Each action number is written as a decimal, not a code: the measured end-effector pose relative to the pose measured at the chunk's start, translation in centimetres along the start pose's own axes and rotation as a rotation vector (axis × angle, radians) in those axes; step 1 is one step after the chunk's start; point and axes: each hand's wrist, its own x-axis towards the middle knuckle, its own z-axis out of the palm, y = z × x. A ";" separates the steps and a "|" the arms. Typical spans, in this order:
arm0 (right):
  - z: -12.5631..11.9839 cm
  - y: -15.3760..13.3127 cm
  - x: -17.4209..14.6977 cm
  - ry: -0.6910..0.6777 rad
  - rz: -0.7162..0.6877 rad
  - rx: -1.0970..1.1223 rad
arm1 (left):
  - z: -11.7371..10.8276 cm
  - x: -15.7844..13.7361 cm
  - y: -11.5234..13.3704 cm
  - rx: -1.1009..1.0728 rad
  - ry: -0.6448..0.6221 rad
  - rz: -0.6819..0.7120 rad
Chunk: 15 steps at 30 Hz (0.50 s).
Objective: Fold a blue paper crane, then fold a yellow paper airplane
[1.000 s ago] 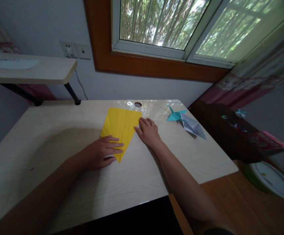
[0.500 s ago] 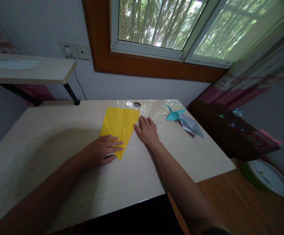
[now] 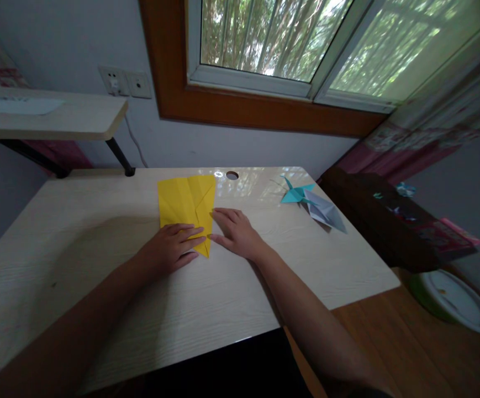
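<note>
A sheet of yellow paper (image 3: 182, 199) lies on the pale desk, its right side folded in and its near end narrowing to a point. Creases run across its surface. My left hand (image 3: 175, 246) rests flat over the lower part, fingers spread and pointing right. My right hand (image 3: 235, 232) is at the paper's right edge, fingertips touching it, thumb apart from the fingers. Part of the paper's lower left is hidden under my left hand.
At the desk's right lie a teal folded-paper figure (image 3: 296, 192) and a grey-white folded paper piece (image 3: 326, 211). A round cable hole (image 3: 232, 176) is near the back edge. A raised shelf (image 3: 86, 113) stands at the back left. Beyond the desk is a dark cabinet (image 3: 359, 215).
The yellow paper has turned and shifted left, its near point swinging slightly right. My right hand has slid left and nearer along its edge; my left hand has moved slightly.
</note>
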 end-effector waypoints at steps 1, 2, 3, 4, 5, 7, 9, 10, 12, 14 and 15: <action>0.1 -0.1 0.0 -0.016 -0.026 0.011 | 0.0 0.0 0.0 -0.005 0.004 -0.003; 0.1 -0.2 0.0 -0.034 -0.043 0.014 | 0.0 0.0 0.1 -0.010 0.008 -0.005; 0.2 -0.2 0.1 -0.052 -0.054 0.011 | -0.1 0.0 0.1 -0.015 0.010 -0.007; 0.3 -0.2 0.1 -0.068 -0.060 0.006 | -0.1 0.0 0.1 -0.019 0.008 -0.011; 0.4 -0.1 0.1 -0.080 -0.063 0.001 | -0.1 0.0 0.2 -0.019 0.003 -0.017; 0.5 0.0 0.0 -0.096 -0.065 -0.003 | -0.2 0.0 0.2 -0.018 -0.005 -0.025; 0.6 0.0 0.0 -0.099 -0.067 0.000 | -0.2 0.1 0.3 -0.015 -0.015 -0.029; 0.6 -0.1 0.0 -0.098 -0.069 0.003 | -0.2 0.1 0.3 -0.013 -0.021 -0.030; 0.6 -0.1 -0.1 -0.100 -0.071 0.006 | -0.2 0.1 0.3 -0.014 -0.039 -0.037; 0.6 -0.2 -0.1 -0.104 -0.073 0.007 | -0.2 0.1 0.3 -0.019 -0.046 -0.048; 0.6 -0.2 -0.1 -0.107 -0.073 0.007 | -0.2 0.1 0.2 -0.024 -0.043 -0.049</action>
